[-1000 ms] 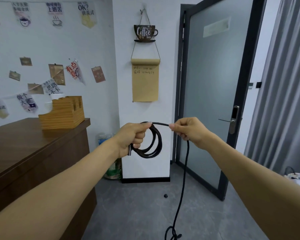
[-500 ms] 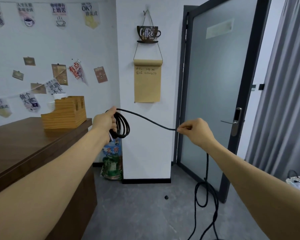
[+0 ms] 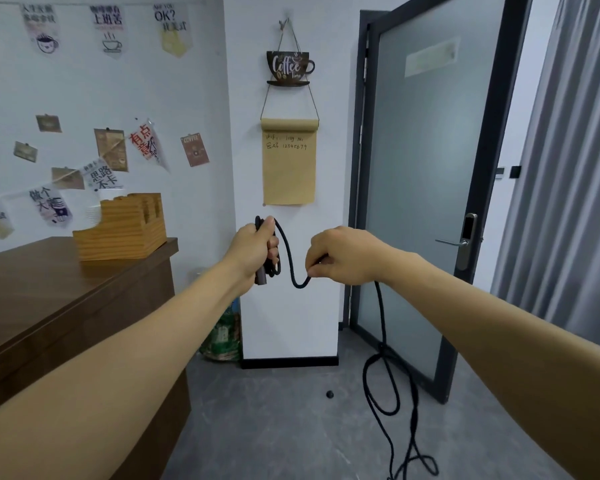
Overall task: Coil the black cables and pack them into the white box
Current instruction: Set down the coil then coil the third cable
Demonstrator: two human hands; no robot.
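Note:
My left hand point(image 3: 253, 247) grips a small coil of black cable point(image 3: 284, 247) held upright at chest height, with a dark plug end sticking out below the fist. From the coil the cable sags in a short loop to my right hand point(image 3: 340, 259), which pinches it between thumb and fingers. Below my right hand the rest of the cable hangs down to the grey floor, where it forms loose loops and crossings. The white box is not in view.
A brown wooden counter point(image 3: 66, 296) stands at the left with a wooden holder point(image 3: 122, 226) on it. A white pillar with a paper roll is straight ahead, a grey glass door point(image 3: 426, 188) to its right, curtains at far right. A bag point(image 3: 222, 334) sits by the pillar's foot.
My hands have come together again: the stretch of cable between them, taut half a second ago, now sags in a short loop. The loose cable on the floor has shifted.

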